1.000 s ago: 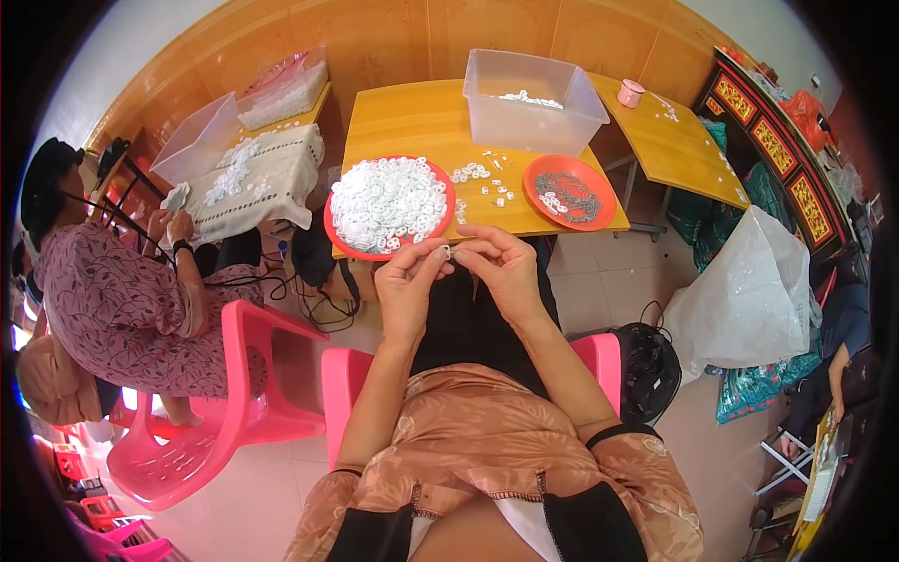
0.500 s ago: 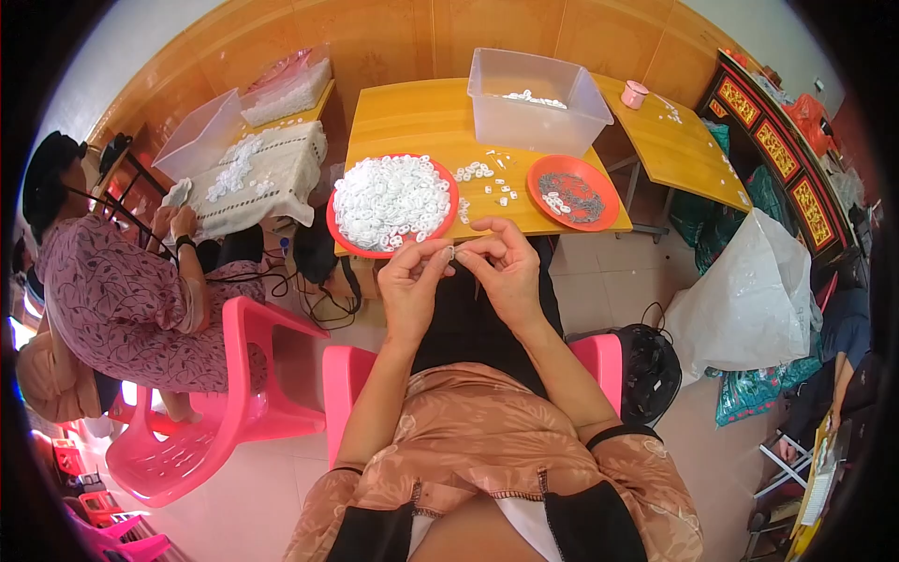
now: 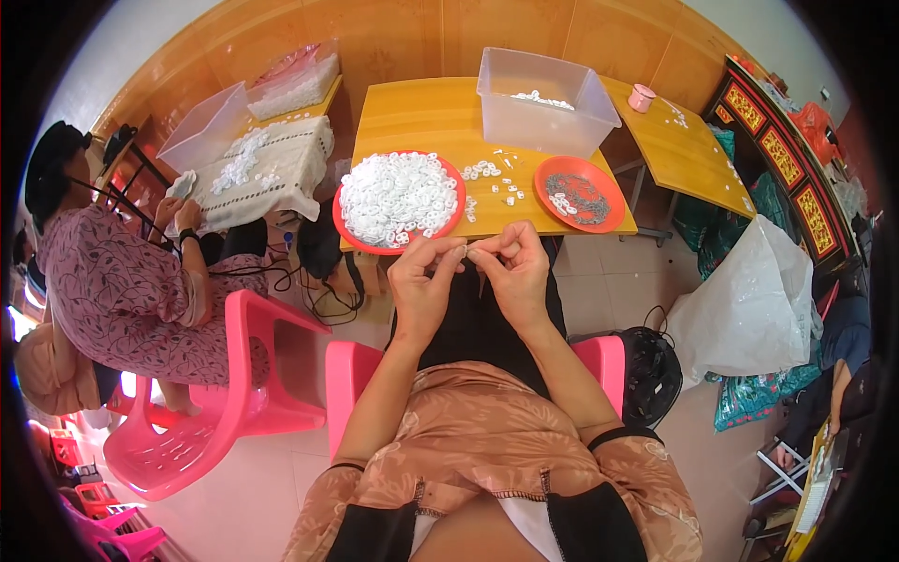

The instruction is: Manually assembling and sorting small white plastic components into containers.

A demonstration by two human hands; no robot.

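Above my lap, just off the table's near edge, my left hand point(image 3: 423, 288) and my right hand point(image 3: 515, 281) meet at the fingertips. Both pinch a small pale piece point(image 3: 465, 251), mostly hidden by the fingers; its exact kind is too small to make out. Ahead of my left hand stands a red round tray point(image 3: 461, 208) heaped with white oval plastic pieces point(image 3: 398, 195) with holes. Beyond my right hand is an orange-red plate point(image 3: 613, 217) with small grey metal parts point(image 3: 590, 201) and a few white pieces. Between them, several white pieces point(image 3: 482, 170) lie loose on the table.
On the yellow wooden table point(image 3: 412, 108) stands a clear plastic bin point(image 3: 538, 117) with white pieces in it. A pink cup point(image 3: 641, 97) is on the right table. To the left, a seated person point(image 3: 131, 272) works at a cloth-covered table point(image 3: 300, 173), near a pink chair point(image 3: 243, 375). White sack point(image 3: 749, 300) at right.
The view has shifted slightly, so the table and trays appear a little farther right. My fingertips remain together around the small piece, with the right fingers curled slightly more.
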